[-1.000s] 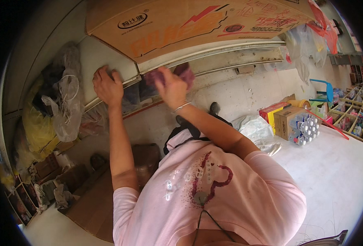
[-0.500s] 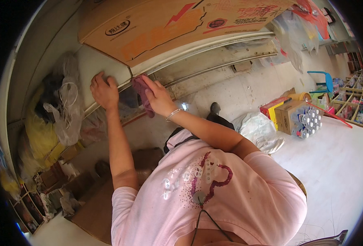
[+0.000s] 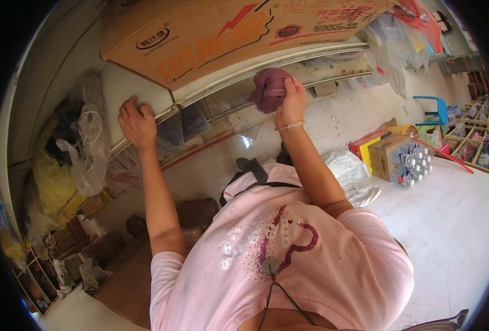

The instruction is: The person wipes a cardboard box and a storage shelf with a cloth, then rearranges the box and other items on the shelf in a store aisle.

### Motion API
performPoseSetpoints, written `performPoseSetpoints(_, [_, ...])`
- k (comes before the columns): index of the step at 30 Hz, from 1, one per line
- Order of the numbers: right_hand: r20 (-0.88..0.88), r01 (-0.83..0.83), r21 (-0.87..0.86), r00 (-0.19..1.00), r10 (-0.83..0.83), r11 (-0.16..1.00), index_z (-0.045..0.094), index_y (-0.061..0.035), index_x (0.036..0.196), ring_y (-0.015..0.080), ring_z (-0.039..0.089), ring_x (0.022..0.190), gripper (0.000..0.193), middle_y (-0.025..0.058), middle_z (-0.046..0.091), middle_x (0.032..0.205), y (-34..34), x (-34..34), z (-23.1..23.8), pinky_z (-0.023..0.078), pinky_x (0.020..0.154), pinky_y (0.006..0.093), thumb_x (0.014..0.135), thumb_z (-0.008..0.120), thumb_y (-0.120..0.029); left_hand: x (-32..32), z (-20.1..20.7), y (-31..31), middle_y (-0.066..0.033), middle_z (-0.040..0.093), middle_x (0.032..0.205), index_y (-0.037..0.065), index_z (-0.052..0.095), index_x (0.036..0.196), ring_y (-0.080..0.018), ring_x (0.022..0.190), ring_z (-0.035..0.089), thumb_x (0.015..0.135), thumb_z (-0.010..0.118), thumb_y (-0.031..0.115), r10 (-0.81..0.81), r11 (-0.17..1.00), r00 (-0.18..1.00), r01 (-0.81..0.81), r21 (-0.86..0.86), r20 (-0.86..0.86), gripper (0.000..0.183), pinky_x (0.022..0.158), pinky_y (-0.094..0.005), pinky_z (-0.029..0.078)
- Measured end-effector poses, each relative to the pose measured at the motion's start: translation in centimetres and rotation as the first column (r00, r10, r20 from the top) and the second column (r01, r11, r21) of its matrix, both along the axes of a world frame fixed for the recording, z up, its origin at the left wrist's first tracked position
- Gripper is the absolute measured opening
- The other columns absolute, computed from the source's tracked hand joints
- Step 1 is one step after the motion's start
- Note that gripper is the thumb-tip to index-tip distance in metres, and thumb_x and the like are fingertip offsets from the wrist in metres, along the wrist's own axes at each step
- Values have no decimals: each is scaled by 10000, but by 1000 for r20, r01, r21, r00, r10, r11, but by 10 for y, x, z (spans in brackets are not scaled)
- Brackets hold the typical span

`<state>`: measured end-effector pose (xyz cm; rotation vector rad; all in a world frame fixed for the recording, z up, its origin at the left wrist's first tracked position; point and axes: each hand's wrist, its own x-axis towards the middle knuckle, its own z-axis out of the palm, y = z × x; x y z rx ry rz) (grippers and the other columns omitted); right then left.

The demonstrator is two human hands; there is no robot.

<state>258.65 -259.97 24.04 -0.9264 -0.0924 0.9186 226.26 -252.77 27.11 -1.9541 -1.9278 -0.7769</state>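
My right hand (image 3: 293, 103) grips a bunched purple cloth (image 3: 270, 91), held up in front of the metal front edge (image 3: 239, 81) of the shelf. At the shelf's left part, my left hand (image 3: 137, 122) lies on the pale shelf board (image 3: 124, 91) with its fingers apart, holding nothing. A large brown cardboard box (image 3: 211, 38) with orange and red print stands on the same shelf, just beyond both hands. Whether the cloth touches the shelf edge I cannot tell.
Clear and yellow plastic bags (image 3: 84, 143) hang at the left. Dusty lower ledges (image 3: 310, 74) run beneath the shelf. On the floor at right are a white sack (image 3: 346, 171), a cardboard carton (image 3: 385, 157), packed bottles (image 3: 412, 164) and a blue stool (image 3: 437, 110).
My right hand has swung right along the shelf edge, away from my left hand, with the cloth now bunched higher. The left hand has barely moved.
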Motion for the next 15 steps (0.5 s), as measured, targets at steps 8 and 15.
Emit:
performPoseSetpoints(8, [720, 29, -174, 686, 107, 984, 559, -2, 1118, 208, 615, 836, 247, 124, 621, 984, 2, -52, -9, 501, 785, 313, 883, 554, -78, -4, -2, 1, -139, 602, 1151, 68, 613, 1106, -359, 1011, 543, 830, 477, 202, 19, 1000, 1000, -19, -7, -25, 335, 879, -449, 430])
performPoseSetpoints(15, [716, -270, -207, 614, 334, 940, 639, -58, 982, 320, 622, 907, 164, 150, 649, 956, -10, -142, 13, 493, 808, 401, 851, 539, -55, -39, -43, 16, -194, 535, 1269, -3, 561, 1214, -371, 1178, 464, 904, 511, 339, -142, 990, 980, 138, -39, -143, 464, 1010, -457, 349])
